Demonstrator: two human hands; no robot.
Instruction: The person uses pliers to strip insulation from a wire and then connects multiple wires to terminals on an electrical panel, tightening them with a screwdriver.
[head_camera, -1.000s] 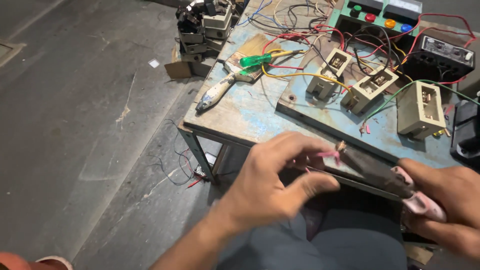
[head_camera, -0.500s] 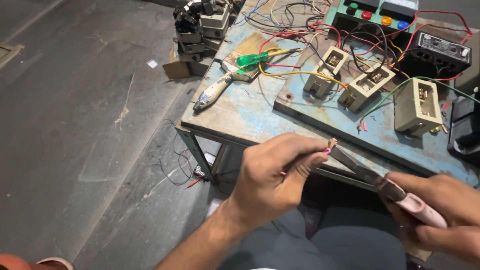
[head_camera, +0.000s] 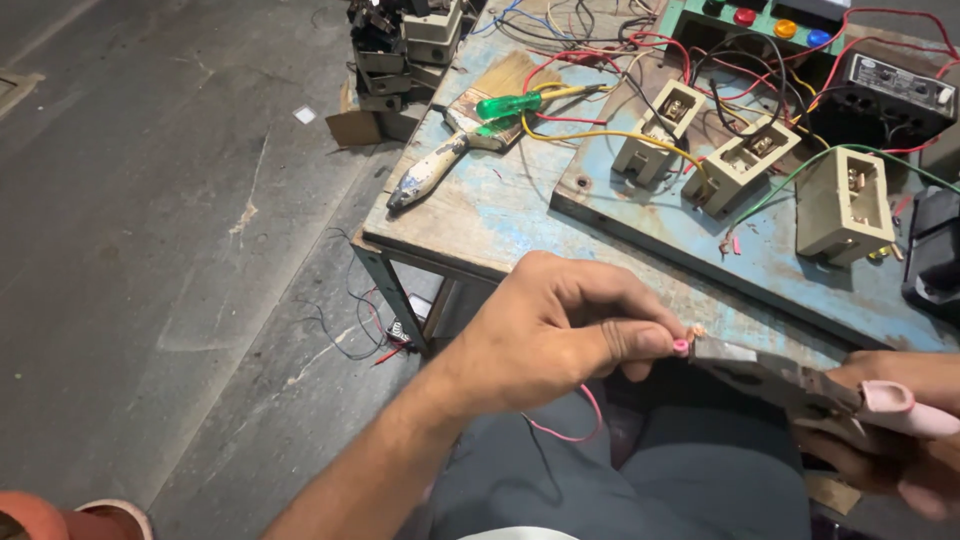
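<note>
My left hand (head_camera: 545, 335) pinches the end of a thin pink wire (head_camera: 572, 425) between thumb and fingers; bare copper strands show at its tip. The rest of the wire loops down over my lap. My right hand (head_camera: 900, 440), at the lower right edge, grips pliers (head_camera: 775, 378) with pale pink handles. The dark metal jaws of the pliers meet the wire end right beside my left thumb. Both hands hover in front of the near edge of a worn blue workbench (head_camera: 480, 215).
On the bench lie a paintbrush (head_camera: 440, 165), a green-handled screwdriver (head_camera: 510, 103), three beige switch boxes (head_camera: 740, 165) with tangled coloured wires, a black meter box (head_camera: 885, 95) and a green panel with coloured buttons (head_camera: 760, 20). Loose wires trail on the grey floor (head_camera: 150, 250) beside the bench leg.
The view has shifted slightly. The pliers jaws have closed in on the wire tip at my left thumb, and both hands sit a little lower than before.
</note>
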